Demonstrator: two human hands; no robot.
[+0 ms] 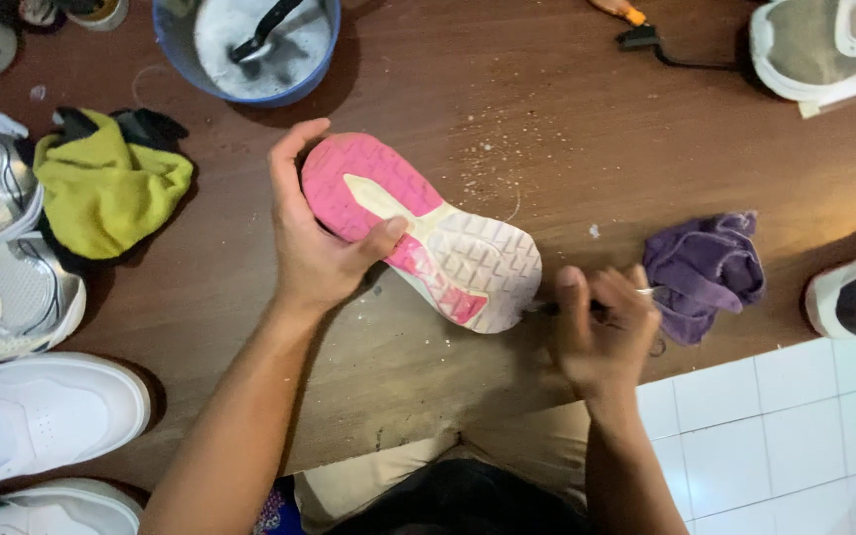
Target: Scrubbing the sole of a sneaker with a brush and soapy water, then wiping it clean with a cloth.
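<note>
Sneaker (418, 233) is flipped sole-up over the brown wooden table (567, 129), with the left hand (314, 238) wrapped around the pink heel end, thumb pressed across the sole and fingers curled round the far side. Right hand (601, 322) is closed in a fist around some thin dark tool (547, 309) whose tip sits right at the white toe end of the sole; it's blurry there, so I can't tell if it's a pick or a small brush. Going by how things lie, I'd say the sole cleaning is partway: there's a scatter of pale grit (507, 149) on the table past the shoe, but the tread grooves look grubby in spots, and pink staining runs along the middle edge. A blue bowl (175, 45) of soapy water with a brush in it sits up top, a purple rag (705, 272) just beside the right hand, a yellow cloth (106, 188) off to the left. Several other sneakers (12, 297) wait around the edges.
</note>
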